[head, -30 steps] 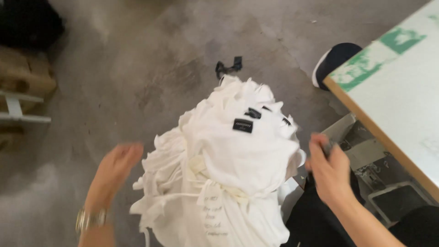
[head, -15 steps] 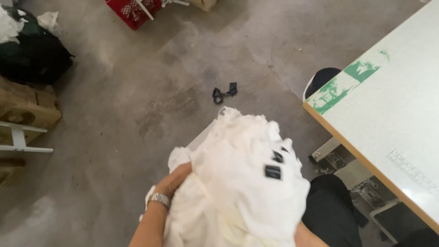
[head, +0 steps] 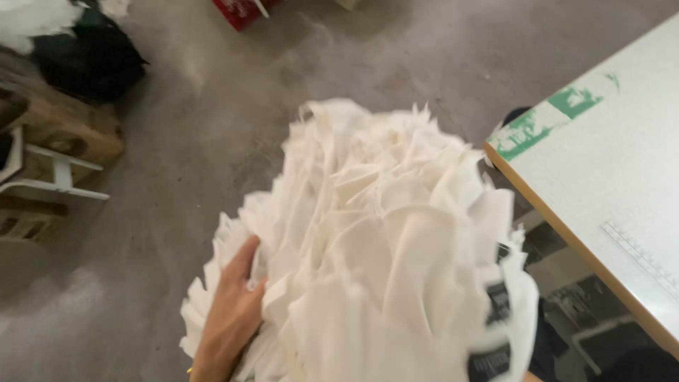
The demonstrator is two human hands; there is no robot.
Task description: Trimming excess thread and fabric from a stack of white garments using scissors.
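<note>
A big bundle of white fabric pieces [head: 382, 240] fills the middle of the head view, raised above the concrete floor. Small black labels [head: 498, 303] show on its lower right side. My left hand [head: 230, 311] presses flat against the bundle's left side, fingers spread under the cloth edges, holding it up. My right hand is hidden behind or under the bundle.
A white table [head: 601, 184] with green tape marks and a wooden edge stands at the right. Cardboard boxes [head: 64, 134], a white frame [head: 49, 177] and a dark bag [head: 88, 53] lie at the left. A red item [head: 240, 10] sits at the top.
Both hands closed in on the fabric bundle and lifted it off the floor toward the camera. The right hand has gone out of sight behind it.
</note>
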